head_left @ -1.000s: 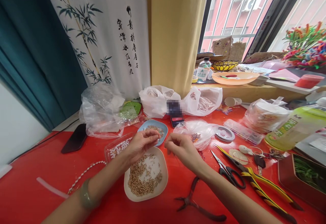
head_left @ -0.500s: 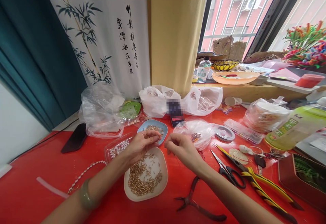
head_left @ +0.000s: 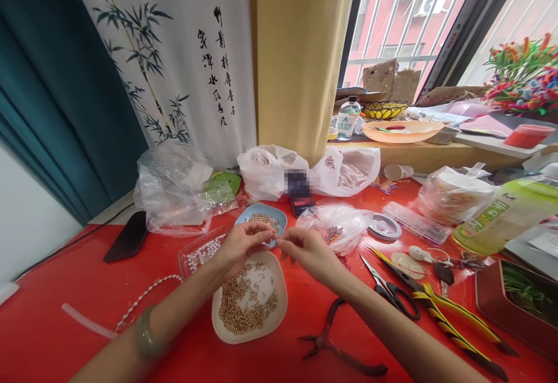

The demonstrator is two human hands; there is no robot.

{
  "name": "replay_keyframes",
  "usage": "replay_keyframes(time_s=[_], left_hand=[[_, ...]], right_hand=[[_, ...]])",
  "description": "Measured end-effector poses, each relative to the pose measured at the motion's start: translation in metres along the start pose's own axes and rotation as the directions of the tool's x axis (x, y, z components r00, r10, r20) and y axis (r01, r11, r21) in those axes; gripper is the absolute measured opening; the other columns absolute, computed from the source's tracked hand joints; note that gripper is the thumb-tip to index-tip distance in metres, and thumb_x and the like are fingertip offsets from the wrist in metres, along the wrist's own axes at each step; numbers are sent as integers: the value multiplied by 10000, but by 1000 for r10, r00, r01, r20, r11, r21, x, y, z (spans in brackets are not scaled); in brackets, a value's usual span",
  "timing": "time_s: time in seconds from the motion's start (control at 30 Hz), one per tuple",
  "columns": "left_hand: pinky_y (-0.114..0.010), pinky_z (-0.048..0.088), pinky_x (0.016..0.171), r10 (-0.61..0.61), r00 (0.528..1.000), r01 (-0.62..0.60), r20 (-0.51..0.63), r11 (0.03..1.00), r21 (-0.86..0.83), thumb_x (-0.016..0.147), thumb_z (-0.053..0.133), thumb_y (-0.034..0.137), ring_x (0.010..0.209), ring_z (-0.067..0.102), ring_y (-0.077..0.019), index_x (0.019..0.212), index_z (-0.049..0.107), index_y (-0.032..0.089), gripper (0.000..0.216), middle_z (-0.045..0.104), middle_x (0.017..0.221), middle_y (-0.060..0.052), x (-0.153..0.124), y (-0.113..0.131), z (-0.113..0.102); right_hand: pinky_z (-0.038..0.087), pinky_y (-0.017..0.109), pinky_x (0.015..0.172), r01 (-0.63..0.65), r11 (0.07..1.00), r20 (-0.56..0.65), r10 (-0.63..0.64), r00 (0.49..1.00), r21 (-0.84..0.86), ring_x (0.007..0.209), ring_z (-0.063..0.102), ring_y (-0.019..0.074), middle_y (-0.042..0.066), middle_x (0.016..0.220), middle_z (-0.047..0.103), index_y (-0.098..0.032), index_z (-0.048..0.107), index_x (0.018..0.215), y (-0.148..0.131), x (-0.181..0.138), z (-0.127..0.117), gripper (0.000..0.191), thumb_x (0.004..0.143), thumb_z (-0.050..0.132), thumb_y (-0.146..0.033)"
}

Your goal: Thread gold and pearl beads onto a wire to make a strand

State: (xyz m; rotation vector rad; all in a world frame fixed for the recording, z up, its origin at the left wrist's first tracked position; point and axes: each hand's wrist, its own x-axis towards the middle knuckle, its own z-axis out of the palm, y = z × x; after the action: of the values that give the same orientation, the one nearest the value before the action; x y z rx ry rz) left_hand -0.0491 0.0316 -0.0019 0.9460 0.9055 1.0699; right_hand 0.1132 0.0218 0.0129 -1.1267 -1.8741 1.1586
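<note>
My left hand [head_left: 244, 244] is closed in a pinch just above the near edge of a blue dish [head_left: 282, 220] of small beads. Its fingertips hold something tiny and pale that I cannot make out. My right hand [head_left: 307, 250], also pinched, meets it fingertip to fingertip; what lies between those fingers is too small to name. Below the hands stands a white dish [head_left: 250, 337] with many gold beads [head_left: 238, 307]. Beside my left wrist, a clear box [head_left: 204, 252] contains pearly white beads, and a white bead string [head_left: 146, 296] lies near my left forearm.
Pliers with dark handles [head_left: 325, 342], scissors [head_left: 392, 293] and yellow-black long-nose pliers [head_left: 453, 313] lie at the right. Plastic bags [head_left: 342, 226] and a phone [head_left: 303, 200] stand behind the dishes. A green-yellow bottle [head_left: 501, 220] is far right, a black phone [head_left: 127, 236] at left.
My right hand has moved left, closing the gap so its fingertips meet those of my left hand. My left hand has stayed almost in place.
</note>
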Motion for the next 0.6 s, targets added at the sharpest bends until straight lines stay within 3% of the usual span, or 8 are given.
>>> replay_keyframes(time_s=[0.27,0.6], left_hand=[[-186,398,510,30,1000,-29,-8,990,135,581,715,226,527,514,-70,664,672,153,118,607,622,11,-5,4,4],[-168,352,485,82,996,-84,14,984,159,562,721,220,521,461,-55,634,693,173,90,617,650,5,-5,5,4]], right_hand=[[350,180,460,-58,994,131,46,990,91,547,525,94,1,620,596,-134,601,916,-6,-1,-10,210,780,503,-262],[379,219,591,91,996,96,-91,991,3,627,520,103,-6,672,619,-158,649,728,-2,3,-14,122,744,549,-228]])
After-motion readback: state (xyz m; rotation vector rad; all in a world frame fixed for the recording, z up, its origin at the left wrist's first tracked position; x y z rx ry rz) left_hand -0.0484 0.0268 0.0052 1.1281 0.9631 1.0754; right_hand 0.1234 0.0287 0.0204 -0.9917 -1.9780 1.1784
